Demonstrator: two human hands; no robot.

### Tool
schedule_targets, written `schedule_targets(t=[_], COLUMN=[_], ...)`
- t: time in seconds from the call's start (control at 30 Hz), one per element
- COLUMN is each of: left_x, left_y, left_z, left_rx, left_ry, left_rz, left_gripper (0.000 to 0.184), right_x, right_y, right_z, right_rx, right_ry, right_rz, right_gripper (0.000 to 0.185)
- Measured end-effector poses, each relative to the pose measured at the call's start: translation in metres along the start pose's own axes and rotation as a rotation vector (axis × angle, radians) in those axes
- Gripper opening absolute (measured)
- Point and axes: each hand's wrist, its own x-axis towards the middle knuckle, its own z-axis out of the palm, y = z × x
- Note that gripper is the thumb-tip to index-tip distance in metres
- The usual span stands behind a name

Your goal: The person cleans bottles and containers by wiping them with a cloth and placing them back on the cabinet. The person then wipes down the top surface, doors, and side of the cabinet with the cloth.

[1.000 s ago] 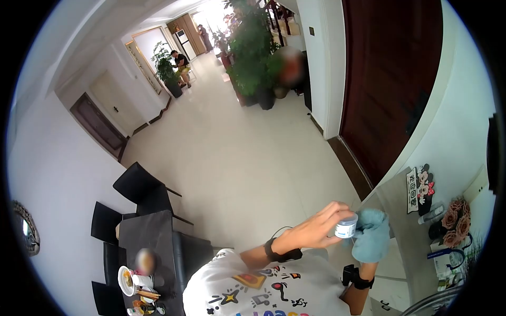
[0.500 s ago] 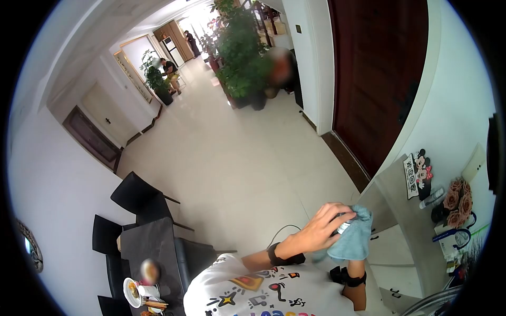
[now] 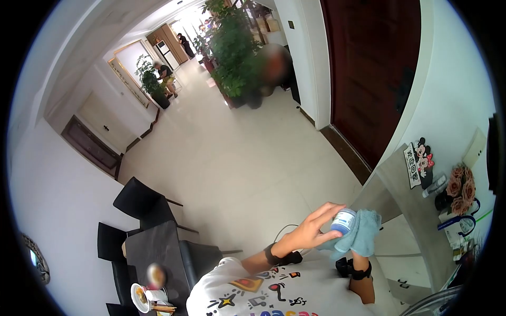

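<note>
My left hand [image 3: 316, 226] is closed round a small jar [image 3: 343, 220] with a white and blue label, gripping it from its left side. A light blue cloth [image 3: 361, 234] covers my right hand and lies against the jar's right side. Under the cloth the fingers of my right hand are hidden; only the wrist with a black band shows below it. Both hands are held in front of my chest, left of the grey cabinet top [image 3: 406, 197].
On the cabinet stand a cartoon sign [image 3: 418, 164], a clear bottle [image 3: 435, 186] and pink flowers [image 3: 460, 188]. Black chairs [image 3: 138, 199] surround a dark table [image 3: 158, 247] with bowls at lower left. People and potted plants [image 3: 229, 58] are farther back.
The cloth has opened away from the jar, whose label shows again after being mostly covered. The view has shifted a little, and my left hand stays on the jar.
</note>
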Motion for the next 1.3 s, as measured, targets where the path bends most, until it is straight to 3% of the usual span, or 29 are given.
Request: schedule_targets(t=[0.07,0.2,0.37,0.47,0.67,0.87,1.07,1.17,1.3], left_x=[0.0,0.006,0.015,0.011,0.003,0.005,0.025,0.041,0.047], left_y=[-0.001,0.001,-0.007,-0.004,-0.002,0.002,0.015,0.027,0.031], left_z=[0.002,0.006,0.018,0.026,0.033,0.058,0.085,0.097,0.116], left_rx=[-0.028,-0.013,0.148,0.029,0.168,0.258,0.106,0.146,0.064], left_ry=[-0.013,-0.029,0.053,0.132,0.154,0.168,0.04,-0.002,-0.005], left_rz=[-0.005,0.043,0.092,0.07,0.1,0.221,0.339,0.48,0.504], left_gripper=[0.063,0.059,0.046,0.043,0.046,0.051,0.055,0.059,0.055], right_x=[0.01,0.027,0.022,0.016,-0.001,-0.036,-0.064,-0.065,-0.054], right_y=[-0.014,-0.026,-0.024,-0.022,-0.009,0.004,0.013,0.013,0.004], right_z=[-0.01,-0.024,-0.018,-0.015,-0.021,-0.042,-0.065,-0.078,-0.099], right_rx=[-0.048,0.143,0.34,0.43,0.522,0.562,0.582,0.57,0.415], right_ry=[-0.042,0.131,0.036,0.008,0.025,0.116,0.252,0.318,0.313], right_rz=[0.028,-0.148,0.032,0.102,0.2,0.33,0.437,0.441,0.355], right_gripper=[0.042,0.041,0.043,0.045,0.047,0.05,0.053,0.054,0.056])
